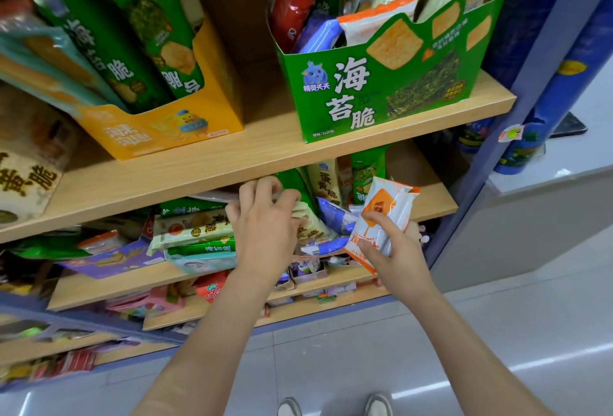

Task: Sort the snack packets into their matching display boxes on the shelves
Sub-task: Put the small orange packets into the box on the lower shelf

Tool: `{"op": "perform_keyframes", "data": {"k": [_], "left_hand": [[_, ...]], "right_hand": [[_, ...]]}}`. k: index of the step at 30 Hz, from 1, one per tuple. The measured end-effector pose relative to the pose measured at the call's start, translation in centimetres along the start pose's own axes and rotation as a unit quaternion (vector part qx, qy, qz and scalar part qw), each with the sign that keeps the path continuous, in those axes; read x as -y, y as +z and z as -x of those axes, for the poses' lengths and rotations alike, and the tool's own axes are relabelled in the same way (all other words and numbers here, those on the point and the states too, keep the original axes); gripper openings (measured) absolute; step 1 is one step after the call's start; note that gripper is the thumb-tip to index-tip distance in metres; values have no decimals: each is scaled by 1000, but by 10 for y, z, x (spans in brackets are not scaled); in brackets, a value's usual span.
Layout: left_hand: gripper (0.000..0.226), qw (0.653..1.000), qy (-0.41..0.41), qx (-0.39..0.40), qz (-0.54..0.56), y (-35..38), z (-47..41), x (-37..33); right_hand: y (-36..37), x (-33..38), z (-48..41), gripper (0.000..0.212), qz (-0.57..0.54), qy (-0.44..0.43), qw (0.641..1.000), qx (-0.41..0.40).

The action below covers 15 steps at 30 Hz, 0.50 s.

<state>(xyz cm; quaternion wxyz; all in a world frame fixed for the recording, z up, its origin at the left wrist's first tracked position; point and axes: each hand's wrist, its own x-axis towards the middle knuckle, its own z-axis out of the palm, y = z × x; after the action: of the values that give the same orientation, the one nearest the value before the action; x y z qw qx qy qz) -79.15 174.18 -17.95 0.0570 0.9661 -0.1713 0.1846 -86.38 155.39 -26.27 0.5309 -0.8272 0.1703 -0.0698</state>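
The right hand (394,249) is holding an orange-and-white packet (394,203). Its thumb and fingers are curling round the packet's lower half, and the upper half is sticking up and out beyond the knuckles, tilting toward the shelves.

Just beside that grip, the left hand (265,226) is reaching into a loose heap of packets on the middle shelf. Its fingers are bending over the top edge of a cream packet (313,228) and closing on it, and the rest of that packet is showing past the fingertips, on the side nearer the right hand. Blue packets (331,213) are lying in the gap between the two grips, close to both. A green packet (295,183) is standing right behind the left knuckles.

Directly above the right-hand grip, a green display box (365,93) is sitting on the upper shelf board (232,163), stuffed with mixed packets, one of them orange and white. Up and away from the left-hand grip, on its outer side, a yellow display box (166,136) is leaning on the same board with green packets inside.
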Motion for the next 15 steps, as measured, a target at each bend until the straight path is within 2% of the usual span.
{"op": "perform_keyframes", "data": {"k": [3, 5, 7, 9, 12, 15], "left_hand": [[29, 999, 18, 28, 23, -16, 3, -1], [34, 997, 30, -15, 65, -35, 7, 2], [38, 991, 23, -86, 104, -59, 13, 9], [36, 985, 23, -123, 122, -82, 18, 18], [28, 980, 37, -133, 143, -104, 28, 26], [28, 982, 51, -105, 152, -116, 40, 33]], "right_hand": [[1, 3, -1, 40, -10, -1, 1000, 3], [0, 6, 0, 47, -35, -8, 999, -2], [-1, 7, 3, 67, -54, -27, 998, -13], [-3, 9, 6, 86, -93, -48, 994, -18], [-7, 15, 8, 106, -163, -70, 984, -14], [-9, 24, 7, 120, -212, -76, 974, 26]]}}
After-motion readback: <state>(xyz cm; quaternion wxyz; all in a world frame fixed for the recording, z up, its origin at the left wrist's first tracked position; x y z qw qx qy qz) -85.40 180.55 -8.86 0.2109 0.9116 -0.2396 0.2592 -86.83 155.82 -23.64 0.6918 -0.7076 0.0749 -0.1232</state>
